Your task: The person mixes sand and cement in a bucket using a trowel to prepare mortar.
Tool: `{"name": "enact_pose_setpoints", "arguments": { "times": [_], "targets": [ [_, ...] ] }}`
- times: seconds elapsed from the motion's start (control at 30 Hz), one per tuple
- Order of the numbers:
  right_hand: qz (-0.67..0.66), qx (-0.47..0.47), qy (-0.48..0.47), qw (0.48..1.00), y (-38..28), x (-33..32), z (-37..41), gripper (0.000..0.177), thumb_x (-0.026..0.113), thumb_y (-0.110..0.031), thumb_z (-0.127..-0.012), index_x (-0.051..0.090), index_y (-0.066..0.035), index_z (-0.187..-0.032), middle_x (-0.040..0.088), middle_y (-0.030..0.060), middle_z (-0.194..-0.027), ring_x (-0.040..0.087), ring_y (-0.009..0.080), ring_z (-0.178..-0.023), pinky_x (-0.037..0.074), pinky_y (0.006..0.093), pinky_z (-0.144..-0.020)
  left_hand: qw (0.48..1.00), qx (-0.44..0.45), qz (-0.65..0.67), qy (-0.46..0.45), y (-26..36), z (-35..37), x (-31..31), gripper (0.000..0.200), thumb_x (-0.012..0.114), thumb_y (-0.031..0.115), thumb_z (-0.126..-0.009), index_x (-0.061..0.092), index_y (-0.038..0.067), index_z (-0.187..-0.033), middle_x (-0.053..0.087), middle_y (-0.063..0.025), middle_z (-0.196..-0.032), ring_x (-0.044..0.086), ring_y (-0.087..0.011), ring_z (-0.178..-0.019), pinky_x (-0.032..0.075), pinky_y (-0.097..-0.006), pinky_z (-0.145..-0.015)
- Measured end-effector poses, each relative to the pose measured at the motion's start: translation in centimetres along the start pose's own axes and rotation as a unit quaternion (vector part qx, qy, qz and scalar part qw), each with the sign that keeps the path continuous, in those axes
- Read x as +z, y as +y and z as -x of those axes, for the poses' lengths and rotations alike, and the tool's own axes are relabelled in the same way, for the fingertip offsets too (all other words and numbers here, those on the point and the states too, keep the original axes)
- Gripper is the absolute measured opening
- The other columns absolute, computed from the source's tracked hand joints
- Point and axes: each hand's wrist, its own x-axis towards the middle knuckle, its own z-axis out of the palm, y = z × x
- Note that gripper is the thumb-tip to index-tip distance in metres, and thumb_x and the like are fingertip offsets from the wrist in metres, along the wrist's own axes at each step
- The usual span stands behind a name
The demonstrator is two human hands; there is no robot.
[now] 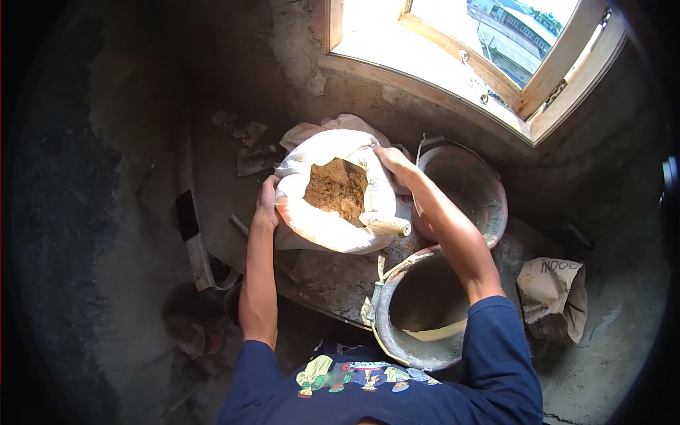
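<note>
A white sack (297,173) with a rolled-down rim stands upright in front of me, and brown sand (338,190) shows through its mouth. My left hand (267,201) is closed on the left side of the rim, fingers partly hidden behind the cloth. On the upper right of the same rim, my right hand (394,161) grips the fabric. A pale, rounded handle (387,224) lies across the sack's lower right edge; whatever it belongs to is hidden.
Two mortar-stained buckets (383,319) stand to the right, one behind the other. Beyond them is a crumpled brown paper bag (554,297). A long flat bar with a black block (187,215) lies at left. An open wooden window (432,85) is above.
</note>
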Motion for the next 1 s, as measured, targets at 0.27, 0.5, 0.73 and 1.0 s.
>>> {"name": "enact_pose_setpoints", "arguments": {
  "times": [0.27,0.5,0.73,1.0],
  "targets": [
    [0.47,-0.316,0.18,0.804,-3.8,4.3,5.5,0.073,0.071,-0.037,-0.077,0.04,0.006,-0.126,0.055,0.0338,-0.103,0.058,0.0418,-0.1,0.05,0.0454,-0.082,0.547,0.484,-0.674,0.105,2.8,0.6,4.0,0.042,0.057,0.035,-0.085,0.052,-0.001,-0.106,0.057,-0.0236,-0.098,0.055,-0.0405,-0.095,0.046,-0.0459,-0.081],
    [0.118,-0.128,0.048,0.983,-2.2,1.7,-1.2,0.026,0.057,-0.023,-0.091,0.066,0.0,-0.081,0.064,0.0104,-0.068,0.059,0.016,-0.059,0.044,0.0326,-0.054,0.679,0.318,-0.651,0.117,2.3,-0.6,7.8,0.035,0.063,0.028,-0.085,0.061,-0.007,-0.084,0.064,-0.0201,-0.077,0.062,-0.0324,-0.064,0.048,-0.0421,-0.055],
    [-0.095,0.02,0.016,0.995,-1.4,-1.8,-5.1,0.021,0.042,-0.005,-0.074,0.061,0.003,-0.074,0.059,0.0128,-0.063,0.055,0.0218,-0.05,0.042,0.0394,-0.043,0.993,-0.063,0.022,-0.102,3.4,-4.2,2.3,0.031,0.063,0.019,-0.086,0.063,-0.009,-0.099,0.068,-0.016,-0.093,0.067,-0.0214,-0.084,0.056,-0.0344,-0.076],
    [0.212,-0.046,0.073,0.973,-0.4,-2.1,-3.3,0.067,0.052,-0.052,-0.086,0.06,0.015,-0.096,0.065,0.0249,-0.091,0.063,0.0324,-0.092,0.046,0.04,-0.084,0.993,0.039,-0.102,0.048,2.5,-0.9,1.5,0.04,0.067,0.034,-0.084,0.061,-0.004,-0.096,0.067,-0.0114,-0.088,0.065,-0.0215,-0.078,0.053,-0.0334,-0.073]
  ]
}}
